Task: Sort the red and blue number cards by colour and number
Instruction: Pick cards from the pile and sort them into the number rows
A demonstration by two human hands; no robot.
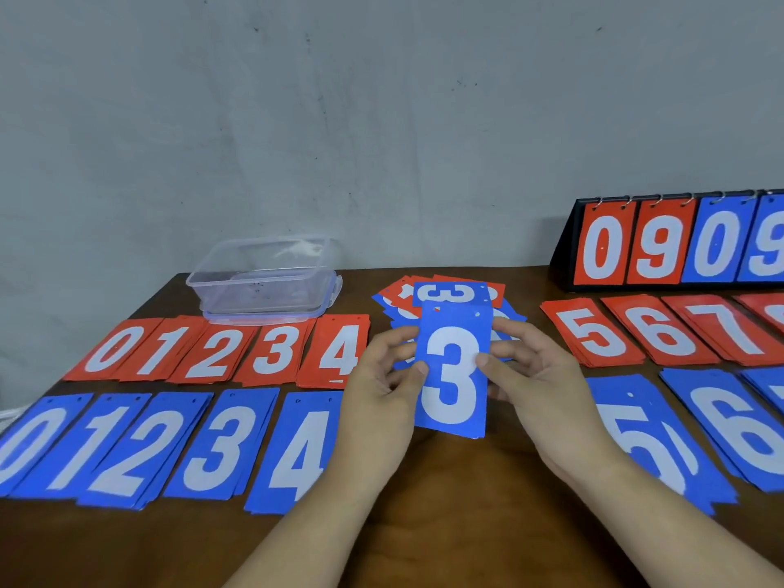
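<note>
Both hands hold a blue 3 card (453,371) upright above the table's middle. My left hand (382,384) pinches its left edge and my right hand (534,375) pinches its right edge. Behind it lies a mixed heap of red and blue cards (449,292) with another blue 3 on top. Red piles 0 to 4 (220,352) form a row at the left, with blue piles 0 to 4 (169,447) in front of them. Red piles 5 to 7 (662,328) and blue piles 5 and 6 (695,435) lie at the right.
A clear plastic box (265,278) stands on its lid at the back left. A black flip scoreboard (679,244) showing 0 9 0 9 stands at the back right. The brown table (458,515) ends against a grey wall.
</note>
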